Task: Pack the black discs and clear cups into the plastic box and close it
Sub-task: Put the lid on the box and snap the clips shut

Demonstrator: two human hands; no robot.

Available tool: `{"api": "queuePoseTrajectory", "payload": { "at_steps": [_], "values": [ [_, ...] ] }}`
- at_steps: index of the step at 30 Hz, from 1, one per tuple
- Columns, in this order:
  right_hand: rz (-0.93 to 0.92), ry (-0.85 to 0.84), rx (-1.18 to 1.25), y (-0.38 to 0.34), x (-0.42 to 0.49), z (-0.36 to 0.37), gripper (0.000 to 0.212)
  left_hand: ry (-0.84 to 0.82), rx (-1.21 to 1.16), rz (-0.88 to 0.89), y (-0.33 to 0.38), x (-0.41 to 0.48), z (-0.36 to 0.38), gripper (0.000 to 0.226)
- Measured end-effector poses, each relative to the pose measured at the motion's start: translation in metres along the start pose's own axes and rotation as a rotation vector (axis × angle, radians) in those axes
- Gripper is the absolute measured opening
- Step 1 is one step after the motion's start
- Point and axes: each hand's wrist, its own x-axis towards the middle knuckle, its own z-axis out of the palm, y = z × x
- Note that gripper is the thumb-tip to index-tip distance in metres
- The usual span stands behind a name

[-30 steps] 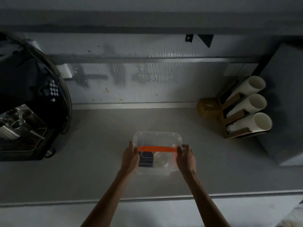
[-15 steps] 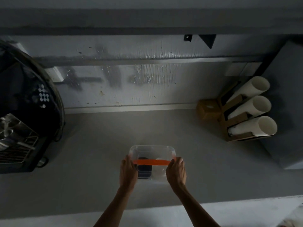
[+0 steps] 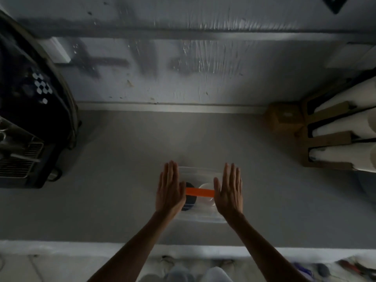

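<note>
A clear plastic box point(image 3: 200, 217) sits on the grey counter, its lid on and an orange handle point(image 3: 200, 192) across the top. Through the lid I see a stack of black discs point(image 3: 190, 201) at the left and clear cups point(image 3: 206, 197) at the right. My left hand point(image 3: 169, 190) lies flat over the box's left side, fingers straight and together. My right hand point(image 3: 230, 190) lies flat over the right side the same way. Neither hand grips anything; whether the palms touch the lid I cannot tell.
A black coffee machine point(image 3: 30, 119) fills the left of the counter. At the right, a brown wooden rack point(image 3: 325, 143) holds three white cup stacks, with a small brown box point(image 3: 284, 119) beside it. The counter's front edge point(image 3: 61, 246) runs below my forearms.
Both hands have let go of the box's sides and now lie flat with fingers straight over the lid. The box sits closer to the front edge, and the view has drawn nearer.
</note>
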Motion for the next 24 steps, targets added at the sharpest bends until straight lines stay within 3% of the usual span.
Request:
{"api": "queuePoseTrajectory", "payload": {
  "at_steps": [12,16,24],
  "values": [
    [-0.002,-0.040,0.082,-0.002,0.015,0.001,0.064,0.023,-0.035,-0.081,0.002,0.005,-0.002,0.061],
    [-0.005,-0.048,0.158,0.003,0.016,0.000,0.058,0.093,-0.218,-0.311,0.000,0.001,-0.009,0.063],
    [-0.063,-0.069,0.154,0.021,-0.034,0.000,0.056,-0.075,-0.276,-0.436,0.002,-0.056,-0.003,0.060]
  ]
}}
